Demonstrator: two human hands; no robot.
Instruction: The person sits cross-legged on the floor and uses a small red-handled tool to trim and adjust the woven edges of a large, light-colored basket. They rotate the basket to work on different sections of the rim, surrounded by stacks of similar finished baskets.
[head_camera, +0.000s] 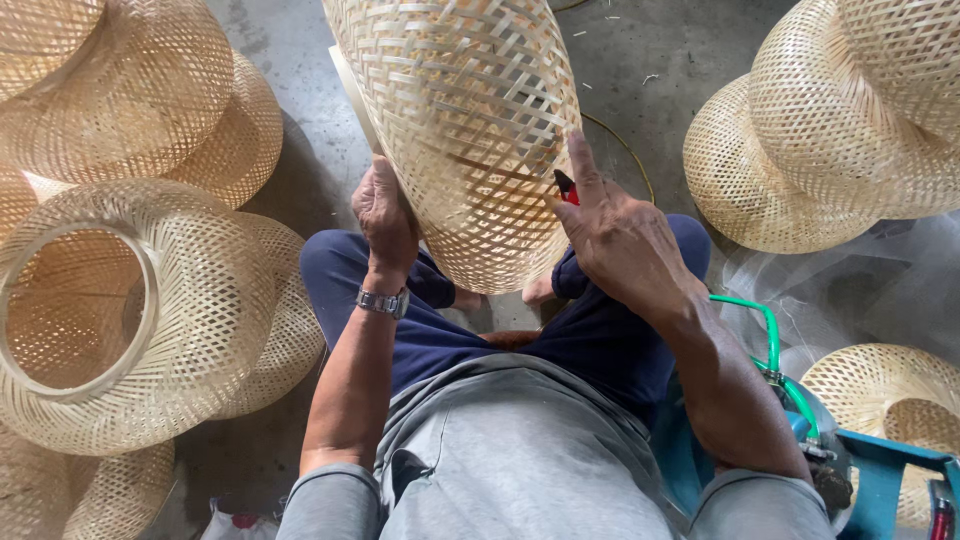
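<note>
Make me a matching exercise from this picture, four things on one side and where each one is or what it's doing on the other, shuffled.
Things:
1. left hand
2. right hand
3. wristwatch
4. green hose

Places or states:
A. on the left wrist
B. holds a red-handled tool against the woven basket
C. beside the right forearm
D. steadies the basket's left side

Pairs: 1-D, 2-B, 3-A, 4-C
</note>
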